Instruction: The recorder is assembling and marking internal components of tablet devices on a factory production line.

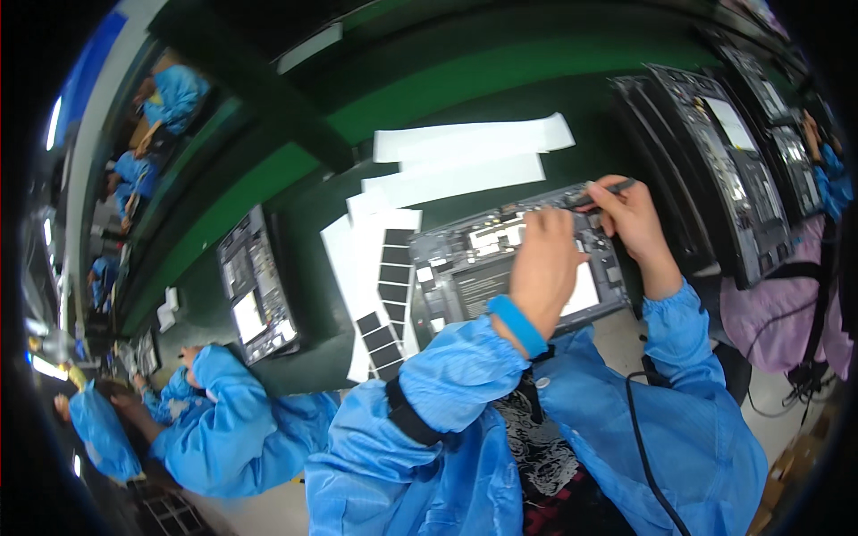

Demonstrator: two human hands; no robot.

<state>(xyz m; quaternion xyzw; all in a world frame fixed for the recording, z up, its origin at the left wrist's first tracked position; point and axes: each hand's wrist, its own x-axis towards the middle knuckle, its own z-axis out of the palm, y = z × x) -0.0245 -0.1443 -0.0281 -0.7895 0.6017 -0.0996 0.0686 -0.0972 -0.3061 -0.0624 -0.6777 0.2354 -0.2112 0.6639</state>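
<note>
An opened laptop base [483, 284] lies in front of me at the table's near edge, its circuit board and dark battery bare. My left hand [547, 261], with a blue band at the wrist, rests on the upper middle of it. Its fingers are bent and close together; their tips, and anything under them, are hidden. Over the far right corner, my right hand [636, 228] is closed on a dark slim tool [620, 186] that slants down toward the board. The kind of tool is too small to tell.
White sheets [474, 147] and strips with black rectangles [395, 268] lie left of and beyond the laptop. Another opened laptop base [253, 281] is further left, beside a co-worker's blue sleeve [223, 420]. More opened laptop bases [728, 170] stand at right, near a pink garment [778, 317].
</note>
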